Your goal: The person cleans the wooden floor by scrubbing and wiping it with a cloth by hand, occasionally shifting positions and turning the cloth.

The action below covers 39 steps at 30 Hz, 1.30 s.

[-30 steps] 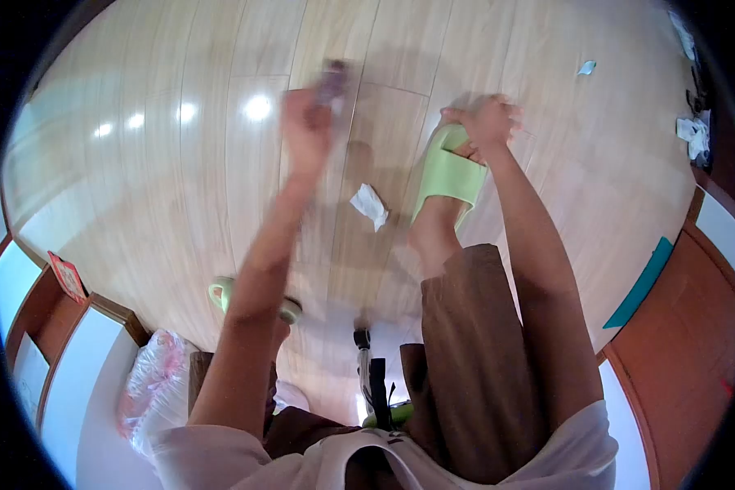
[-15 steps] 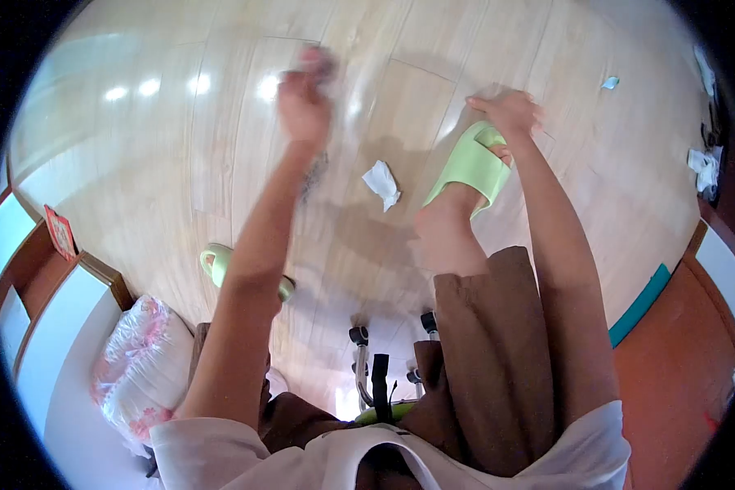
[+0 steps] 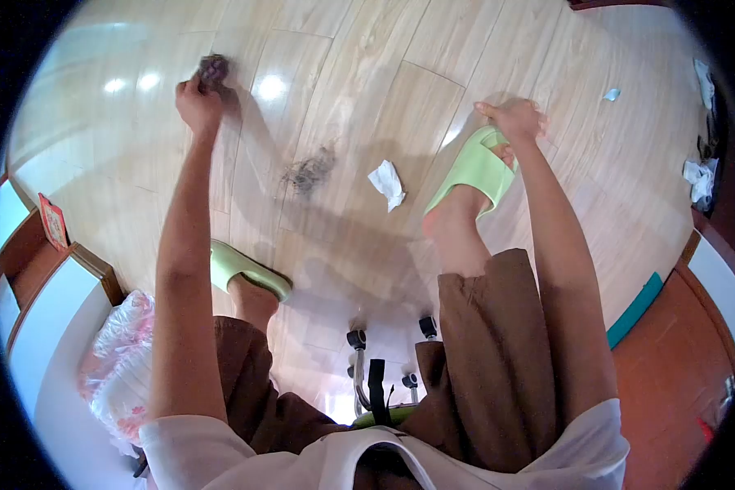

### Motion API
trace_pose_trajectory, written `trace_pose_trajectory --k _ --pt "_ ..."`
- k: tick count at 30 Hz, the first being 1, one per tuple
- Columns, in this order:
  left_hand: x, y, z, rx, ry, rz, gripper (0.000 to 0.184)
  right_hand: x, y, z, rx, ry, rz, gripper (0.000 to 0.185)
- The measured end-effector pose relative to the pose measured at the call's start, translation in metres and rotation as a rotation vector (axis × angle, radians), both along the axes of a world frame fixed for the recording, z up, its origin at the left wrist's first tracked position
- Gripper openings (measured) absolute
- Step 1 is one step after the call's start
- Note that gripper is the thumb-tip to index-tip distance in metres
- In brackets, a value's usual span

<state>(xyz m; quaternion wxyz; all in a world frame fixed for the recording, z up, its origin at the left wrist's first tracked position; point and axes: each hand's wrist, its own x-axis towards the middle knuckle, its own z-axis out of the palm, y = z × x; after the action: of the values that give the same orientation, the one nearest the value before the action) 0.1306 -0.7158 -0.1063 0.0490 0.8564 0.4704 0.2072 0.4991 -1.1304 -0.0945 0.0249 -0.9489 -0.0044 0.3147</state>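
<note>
Left hand (image 3: 200, 102) grips dark bundle (image 3: 213, 72) by its near side; we judge it light, soft, best held mid-body. Wispy debris (image 3: 310, 173) lies rightward, nearer us. Right hand (image 3: 517, 121), loosely spread, is by a green slipper (image 3: 471, 170).

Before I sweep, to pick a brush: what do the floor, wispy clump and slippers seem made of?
Floor: wood or laminate, glossy, with plank seams and bright reflections. Wispy clump: probably hair or fibres, dull, in loose dark strands. Slippers: perhaps foam or rubber, smooth, apparently moulded.
</note>
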Motion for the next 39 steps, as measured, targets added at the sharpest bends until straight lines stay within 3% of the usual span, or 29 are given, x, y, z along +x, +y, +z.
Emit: trace_pose_trajectory --k 3,5,8,10,11,12,16,18,21,22,23,27,29,30,34,37,39 --pt "0.042 -0.011 -0.012 -0.116 -0.110 0.102 0.030 0.001 -0.004 -0.007 0.005 -0.016 -0.019 0.144" --pt "0.082 -0.053 -0.019 -0.130 -0.212 -0.009 0.031 0.006 -0.008 -0.010 0.009 0.011 -0.007 0.145" --pt "0.132 -0.140 -0.012 -0.142 -0.243 -0.397 0.047 0.006 -0.006 -0.007 0.009 0.002 0.013 0.146" --pt "0.147 -0.188 -0.004 -0.356 -0.320 -0.528 0.045 0.007 -0.005 -0.007 0.003 -0.003 0.004 0.146" --pt "0.151 -0.205 -0.008 -0.345 -0.388 -0.600 0.051 0.007 -0.005 -0.008 -0.001 -0.004 0.000 0.146" --pt "0.148 -0.219 -0.004 -0.553 -0.361 -0.622 0.052 0.008 -0.005 -0.010 -0.006 0.006 -0.002 0.145" --pt "0.117 -0.254 0.044 -0.413 -0.480 -0.489 0.044 0.025 -0.008 -0.021 0.056 0.146 0.117 0.121" --pt "0.086 -0.254 0.066 -0.552 -0.567 -0.330 0.042 0.019 -0.007 -0.017 0.024 0.135 0.173 0.108" --pt "0.023 -0.227 0.074 -0.539 -0.714 -0.236 0.031 -0.019 0.016 0.035 -0.129 -0.165 0.144 0.097" --pt "0.000 -0.217 0.093 -0.663 -0.731 -0.114 0.025 -0.025 0.015 0.044 -0.136 -0.197 0.139 0.098" --pt "-0.025 -0.205 0.115 -0.791 -0.745 0.012 0.019 -0.024 0.007 0.042 -0.064 -0.157 0.141 0.099" --pt "-0.126 -0.166 0.191 -0.634 -0.713 0.269 0.024 0.011 -0.038 0.020 0.490 0.144 -0.051 0.106" --pt "-0.169 -0.159 0.226 -0.629 -0.854 0.285 0.027 0.014 -0.055 0.024 0.682 0.159 -0.040 0.109" --pt "-0.191 -0.156 0.238 -0.599 -0.886 0.278 0.027 -0.011 -0.051 0.053 0.653 -0.032 0.186 0.097" --pt "-0.251 -0.153 0.281 -0.536 -1.018 0.265 0.026 -0.118 -0.037 0.196 0.875 0.290 0.274 0.082" --pt "-0.266 -0.184 0.324 -0.581 -1.116 0.304 0.025 -0.159 -0.048 0.261 0.872 0.216 0.599 0.081" --pt "-0.280 -0.200 0.342 -0.612 -1.203 0.277 0.026 -0.190 -0.065 0.314 0.862 0.221 0.631 0.078"
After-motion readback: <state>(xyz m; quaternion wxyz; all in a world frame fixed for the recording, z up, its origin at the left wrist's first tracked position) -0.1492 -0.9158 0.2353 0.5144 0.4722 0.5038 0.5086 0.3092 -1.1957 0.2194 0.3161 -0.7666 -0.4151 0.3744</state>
